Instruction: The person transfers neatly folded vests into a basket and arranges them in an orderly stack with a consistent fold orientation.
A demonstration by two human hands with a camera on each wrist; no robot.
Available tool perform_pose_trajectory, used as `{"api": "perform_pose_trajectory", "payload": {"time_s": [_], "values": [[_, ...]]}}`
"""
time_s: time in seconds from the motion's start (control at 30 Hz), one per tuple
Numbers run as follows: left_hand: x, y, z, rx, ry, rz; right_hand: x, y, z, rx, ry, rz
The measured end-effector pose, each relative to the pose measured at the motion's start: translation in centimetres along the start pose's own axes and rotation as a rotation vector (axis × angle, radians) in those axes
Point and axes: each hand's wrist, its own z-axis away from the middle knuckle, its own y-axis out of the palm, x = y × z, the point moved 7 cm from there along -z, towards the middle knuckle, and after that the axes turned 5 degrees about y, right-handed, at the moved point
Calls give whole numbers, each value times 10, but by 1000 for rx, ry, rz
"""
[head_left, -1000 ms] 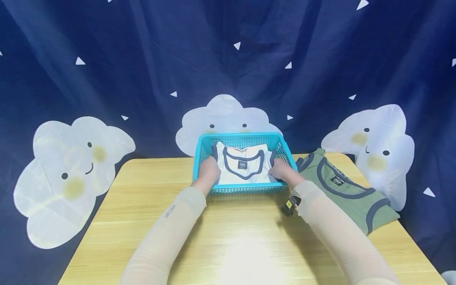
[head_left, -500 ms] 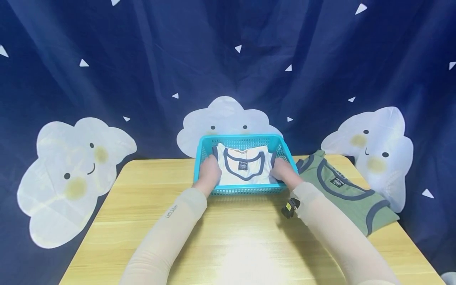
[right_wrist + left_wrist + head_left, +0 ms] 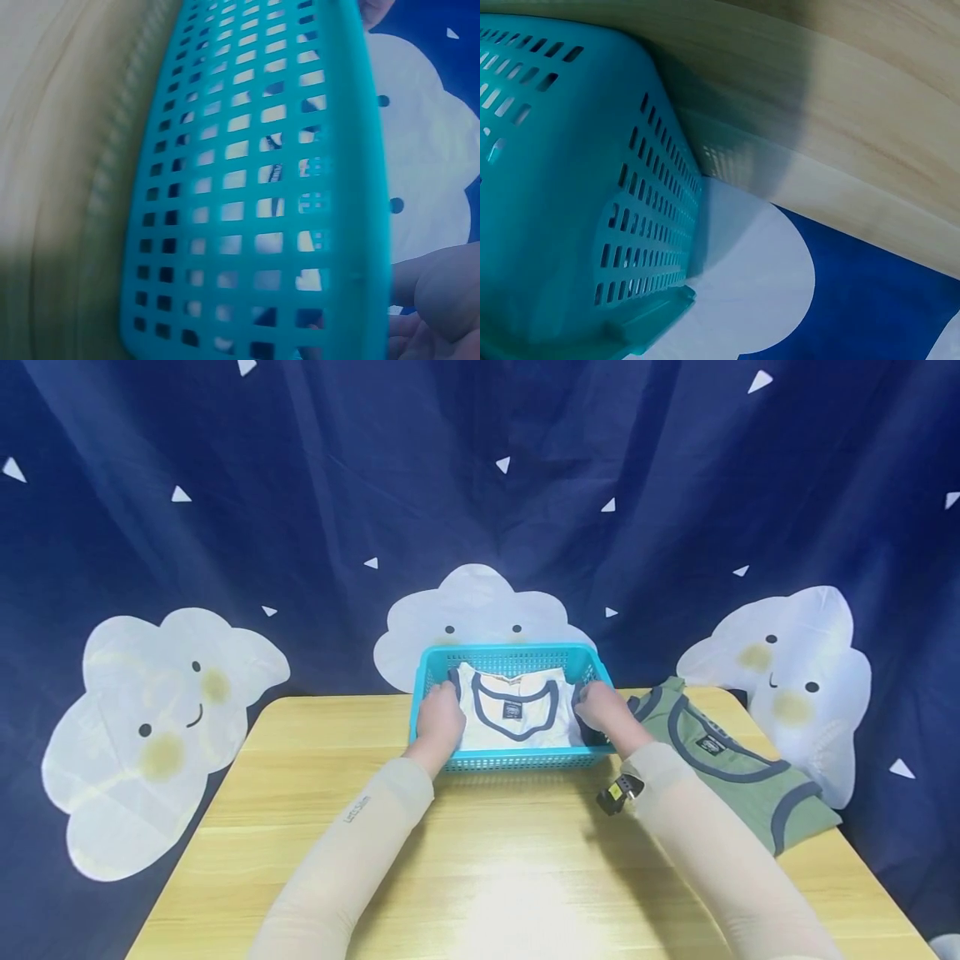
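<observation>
A white tank top (image 3: 540, 727) with dark trim and a dark neck label lies folded inside a turquoise plastic basket (image 3: 510, 761) on the table. My left hand (image 3: 440, 717) reaches over the basket's front left and grips the shirt's dark-trimmed side, its fingertips partly hidden. At the opposite side, my right hand (image 3: 604, 708) pinches the dark armhole trim with curled fingers, close to the basket's right wall. In the right wrist view, the curled right hand (image 3: 448, 300) shows beyond the basket rim. Only the basket's perforated outside (image 3: 562, 187) shows in the left wrist view.
To the basket's right, a green tank top (image 3: 738, 777) with dark trim lies on the wooden table (image 3: 315, 760), partly behind the right forearm. A dark blue curtain (image 3: 480, 468) with cloud prints hangs along the table's back edge.
My right hand has risen slightly from deeper in the basket, and more dark trim shows below it. The left hand has barely moved; the basket stays in place.
</observation>
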Motion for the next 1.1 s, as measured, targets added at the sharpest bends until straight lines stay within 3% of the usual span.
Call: {"api": "perform_pose_trajectory", "payload": {"time_s": [0.3,0.57,1.1], "values": [[-7,-5,3,-5,17,8,4,-8,4,-47,-17,-34],[-6,5,5,84,23,-45,4,2,4,-4,-41,-33],[2,11,8,159,-60,-44,-5,9,10,6,-33,-43]]}}
